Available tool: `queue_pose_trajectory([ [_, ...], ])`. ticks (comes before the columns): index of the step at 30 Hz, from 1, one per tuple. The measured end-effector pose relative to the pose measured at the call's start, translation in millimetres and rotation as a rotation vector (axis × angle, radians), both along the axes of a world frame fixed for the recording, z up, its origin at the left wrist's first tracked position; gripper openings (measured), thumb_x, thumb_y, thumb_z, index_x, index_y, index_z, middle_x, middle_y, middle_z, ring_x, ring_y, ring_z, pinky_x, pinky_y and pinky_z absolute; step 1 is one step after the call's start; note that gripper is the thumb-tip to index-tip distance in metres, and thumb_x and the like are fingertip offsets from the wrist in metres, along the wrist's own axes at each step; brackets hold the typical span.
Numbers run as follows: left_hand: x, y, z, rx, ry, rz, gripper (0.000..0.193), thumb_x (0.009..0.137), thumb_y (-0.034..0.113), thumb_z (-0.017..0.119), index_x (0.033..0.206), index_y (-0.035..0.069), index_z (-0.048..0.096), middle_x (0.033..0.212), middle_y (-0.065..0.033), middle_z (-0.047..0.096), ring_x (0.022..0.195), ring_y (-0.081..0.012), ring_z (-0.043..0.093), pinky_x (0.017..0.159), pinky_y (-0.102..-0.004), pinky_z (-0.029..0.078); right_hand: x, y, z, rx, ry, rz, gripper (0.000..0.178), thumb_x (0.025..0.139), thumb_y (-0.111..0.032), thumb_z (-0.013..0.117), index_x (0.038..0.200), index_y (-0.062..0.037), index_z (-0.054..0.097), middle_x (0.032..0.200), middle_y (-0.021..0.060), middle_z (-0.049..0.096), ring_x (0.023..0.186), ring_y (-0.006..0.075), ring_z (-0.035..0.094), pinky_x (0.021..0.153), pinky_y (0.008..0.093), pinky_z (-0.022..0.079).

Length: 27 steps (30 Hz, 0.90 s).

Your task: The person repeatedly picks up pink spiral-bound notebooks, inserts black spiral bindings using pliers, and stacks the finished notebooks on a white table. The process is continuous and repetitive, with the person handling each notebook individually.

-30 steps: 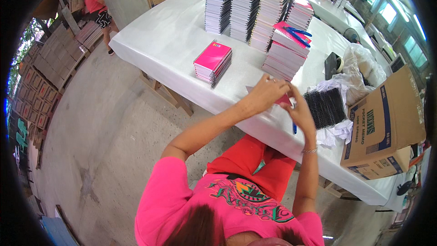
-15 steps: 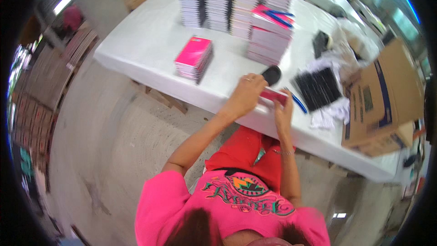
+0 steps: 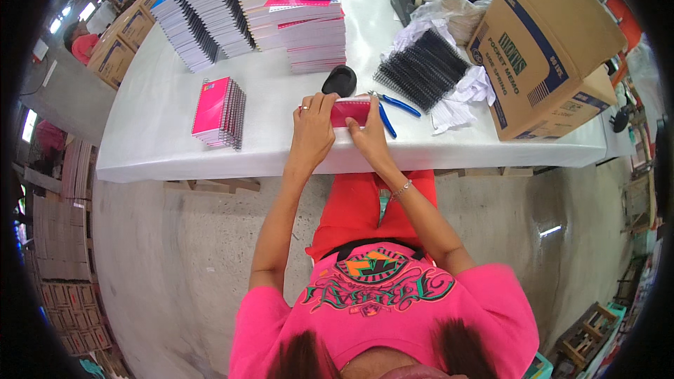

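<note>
Squaring up the pink-covered memo pad, by the look of it – my read, not certain

Doing it well: even pressure from both ends, or the loose sheets will probably fan. Light dotted line along the far edge is probably punched holes, so line that edge up first and leave it free of fingertips. Right thumb flat rather than digging in, or the cover may crease

Grip: left hand pinches the pad's left end, fingers curled over the far corner, thumb hard to make out. Right hand pinches the right end, thumb on the pink face, fingers along the end and partly hidden. So the pad sits between the two hands, middle of the face uncovered, tilted toward the wearer; can't tell if its lower edge touches the tabletop

Places, all off the black spiral coil pile: pad is left of it and nearer the wearer; blue-handled nippers lie on its near-left side, between it and the pad – watch the right knuckles there; black oval dish is left of it; coil-bound pink notepads well off to its left
</note>
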<state>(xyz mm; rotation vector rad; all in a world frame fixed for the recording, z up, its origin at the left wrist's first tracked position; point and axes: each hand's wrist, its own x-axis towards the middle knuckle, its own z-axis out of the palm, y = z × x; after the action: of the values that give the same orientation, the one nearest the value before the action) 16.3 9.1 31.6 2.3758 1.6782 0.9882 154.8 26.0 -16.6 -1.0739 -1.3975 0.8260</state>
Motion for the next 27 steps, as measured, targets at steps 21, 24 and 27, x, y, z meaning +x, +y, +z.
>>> queue_pose_trajectory([
  [21, 57.5, 1.3, -12.3, 0.054, -0.02, 0.367, 0.057, 0.077, 0.06, 0.072, 0.105, 0.01, 0.065, 0.106, -0.0044, 0.053, 0.119, -0.0283, 0.044, 0.104, -0.0795, 0.014, 130.0, 40.5, 15.2, 0.059, -0.875, -0.391, 0.04, 0.078, -0.015, 0.076, 0.116, -0.0154, 0.064, 0.11, 0.0129, 0.055, 0.103, 0.0339, 0.052, 0.087, 0.0461, 0.043],
  [24, 56.8, 3.5, -16.6, 0.085, -0.006, 0.394, 0.056, 0.076, 0.059, 0.073, 0.104, 0.011, 0.065, 0.105, -0.0041, 0.052, 0.118, -0.0278, 0.044, 0.103, -0.0797, 0.017, 143.0, 49.3, 15.1, 0.127, -0.857, -0.346, 0.029, 0.079, -0.017, 0.076, 0.106, -0.0102, 0.069, 0.103, 0.0132, 0.059, 0.098, 0.0337, 0.056, 0.084, 0.045, 0.046],
  [27, 56.7, 5.2, -19.7, 0.118, -0.024, 0.386, 0.055, 0.075, 0.057, 0.076, 0.1, 0.009, 0.064, 0.105, -0.0046, 0.054, 0.117, -0.0289, 0.046, 0.101, -0.0791, 0.02, 151.3, 55.7, 21.6, 0.11, -0.787, -0.364, 0.016, 0.083, -0.018, 0.072, 0.09, -0.0035, 0.072, 0.092, 0.014, 0.064, 0.089, 0.0347, 0.061, 0.079, 0.0444, 0.049],
])
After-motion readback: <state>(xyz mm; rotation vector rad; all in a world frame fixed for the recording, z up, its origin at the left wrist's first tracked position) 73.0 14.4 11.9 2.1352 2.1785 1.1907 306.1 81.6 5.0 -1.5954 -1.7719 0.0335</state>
